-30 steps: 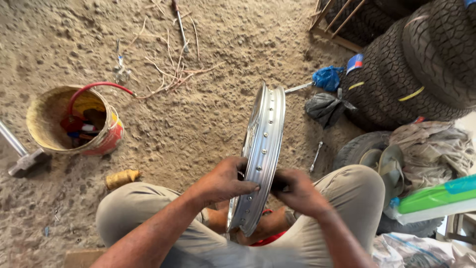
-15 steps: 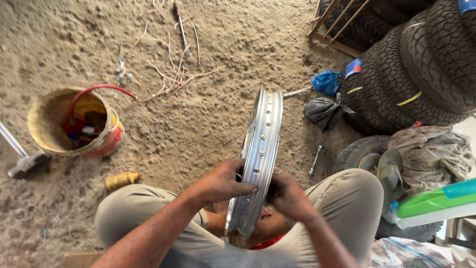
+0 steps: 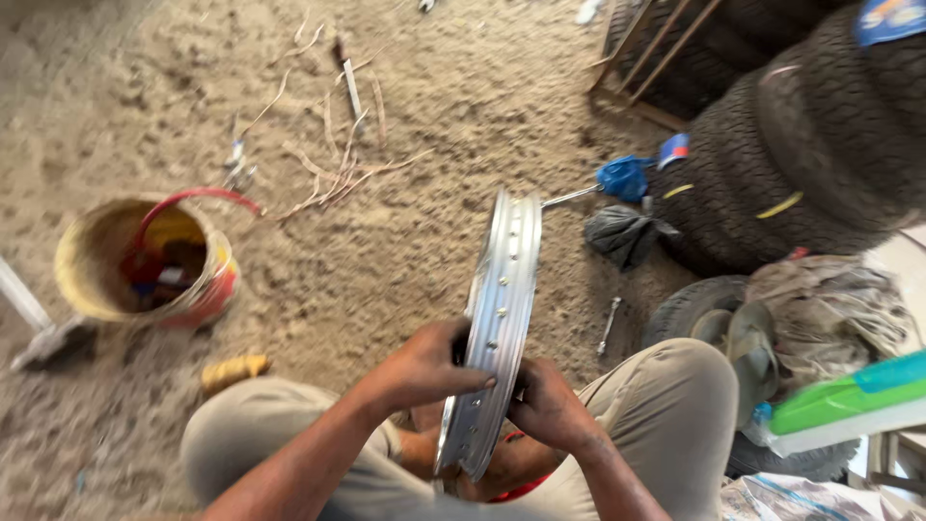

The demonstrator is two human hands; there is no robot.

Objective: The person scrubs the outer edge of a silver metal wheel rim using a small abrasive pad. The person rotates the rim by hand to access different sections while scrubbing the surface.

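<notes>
A silver spoked-wheel rim (image 3: 502, 280) with rows of small holes stands upright on edge between my knees, seen nearly edge-on. My left hand (image 3: 429, 367) grips its left side with the fingers wrapped over the channel. On the right side my right hand (image 3: 550, 405) presses against the rim at about the same height. Something red (image 3: 516, 487) shows under the rim between my legs; I cannot tell what it is.
A yellow bucket with a red handle (image 3: 145, 260) holding small items sits on the sandy floor at left. Stacked tyres (image 3: 801, 145) fill the right. A blue and a black rag (image 3: 622, 207), a wrench (image 3: 610, 323), loose spokes (image 3: 338, 174), cloth (image 3: 830, 309) and a green box (image 3: 849, 400) lie around.
The view has shifted slightly and blurred. My right hand has slid closer against the rim, and both hands stay on it at about the same place.
</notes>
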